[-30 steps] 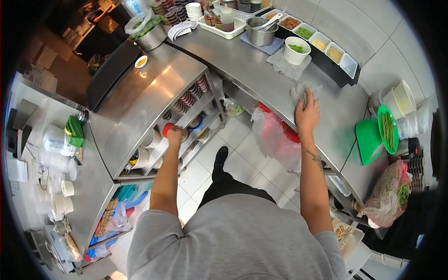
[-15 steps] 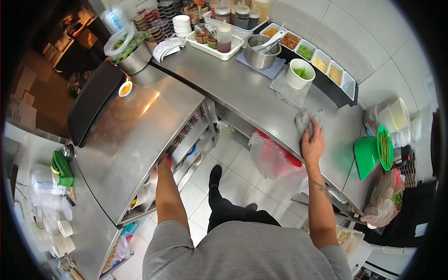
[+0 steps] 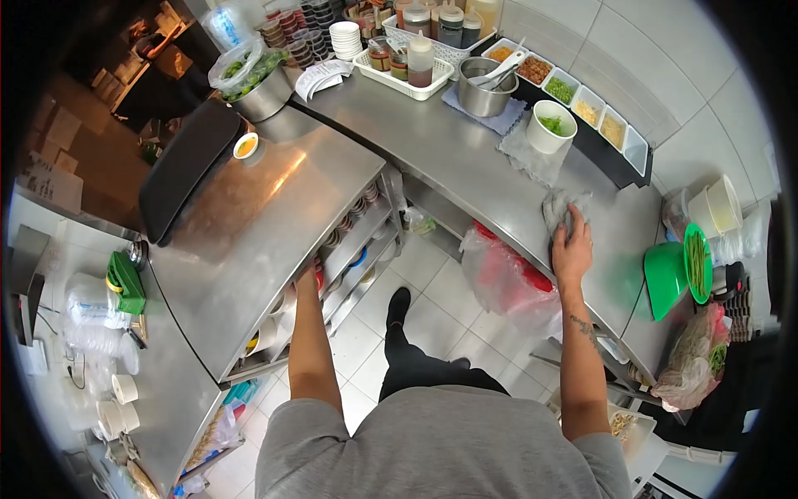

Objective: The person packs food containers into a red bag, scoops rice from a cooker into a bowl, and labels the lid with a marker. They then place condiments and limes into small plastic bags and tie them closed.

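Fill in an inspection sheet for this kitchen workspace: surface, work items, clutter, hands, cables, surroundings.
Surface: steel counter, with bright glare on its left-hand section
Work items: crumpled gray cloth near the front edge; something red on the shelving, mostly hidden
Clutter: steel pot holding utensils; white bowl of greens on another cloth; white basket of jars and a squeeze bottle
Hands: right hand on the gray cloth, fingers spread; left hand reaching under the counter edge, grip not visible
Cables: thin dark cord at far left; its ends cannot be made out
Surroundings: tiled wall; clear plastic bag below the counter edge
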Tool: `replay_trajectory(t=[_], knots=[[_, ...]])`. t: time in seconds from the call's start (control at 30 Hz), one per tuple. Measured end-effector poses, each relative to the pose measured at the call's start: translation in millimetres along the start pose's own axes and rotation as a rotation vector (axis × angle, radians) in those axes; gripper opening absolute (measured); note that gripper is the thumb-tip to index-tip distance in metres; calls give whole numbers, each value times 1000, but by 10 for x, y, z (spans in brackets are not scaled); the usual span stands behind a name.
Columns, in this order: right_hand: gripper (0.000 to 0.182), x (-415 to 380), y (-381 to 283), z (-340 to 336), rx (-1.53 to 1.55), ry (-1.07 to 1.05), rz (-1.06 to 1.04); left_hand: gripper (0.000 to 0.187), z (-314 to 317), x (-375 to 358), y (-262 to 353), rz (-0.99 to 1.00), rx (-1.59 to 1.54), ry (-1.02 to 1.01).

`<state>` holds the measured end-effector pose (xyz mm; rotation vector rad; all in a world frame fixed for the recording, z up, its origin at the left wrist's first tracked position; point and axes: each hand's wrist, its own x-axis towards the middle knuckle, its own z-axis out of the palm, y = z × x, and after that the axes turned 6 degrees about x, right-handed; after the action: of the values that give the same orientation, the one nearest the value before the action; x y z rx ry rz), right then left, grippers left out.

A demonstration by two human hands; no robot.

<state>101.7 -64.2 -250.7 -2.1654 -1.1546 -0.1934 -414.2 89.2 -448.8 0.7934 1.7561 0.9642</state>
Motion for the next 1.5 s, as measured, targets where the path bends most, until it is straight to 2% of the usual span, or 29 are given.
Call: replay_trajectory(t=[0.03,0.13,0.17,0.27,0.3,0.4,0.53,0.67,0.73,0.83,0.93,1.07,1.1,1.2,1.33,1.43,1.5], knots=[[41,-2,7,-2,1,0,3,13,55,-42,2,-46,7,52],[42,-9,9,6,-1,-6,12,13,140,-197,-49,36,-53,29],[42,-11,7,5,-7,-10,17,7,225,-537,189,-26,-209,87],[42,-9,1,4,-4,-12,16,18,296,-558,-73,59,-145,51],[42,-9,3,1,0,-10,14,36,336,-545,-195,107,-153,52],[43,6,5,-15,-5,-27,17,51,509,-1009,-112,163,-131,125],[42,11,32,9,-9,5,-5,50,602,-1199,-113,58,25,-224],[41,0,18,-23,18,8,-11,41,752,-1620,735,167,108,-439],[41,8,35,-32,25,18,-30,34,801,-1853,1374,199,176,-530],[42,10,42,-43,33,40,-54,23,941,-1715,2072,332,285,-602],[42,32,13,-46,52,48,-36,19,1151,-1495,2691,415,342,-596],[41,63,-98,-46,12,24,58,34,1522,-862,3142,502,262,-635],[41,84,-130,-43,8,32,62,46,1653,-519,3121,503,296,-646],[40,79,-148,0,9,50,54,53,1914,102,3178,551,425,-686],[38,156,-218,28,-7,40,95,64,2019,424,3466,434,544,-800],[38,170,-209,62,-31,50,103,71,1918,449,3585,737,602,-819],[36,173,-254,51,-36,3,166,73,1805,287,3705,864,587,-719]])
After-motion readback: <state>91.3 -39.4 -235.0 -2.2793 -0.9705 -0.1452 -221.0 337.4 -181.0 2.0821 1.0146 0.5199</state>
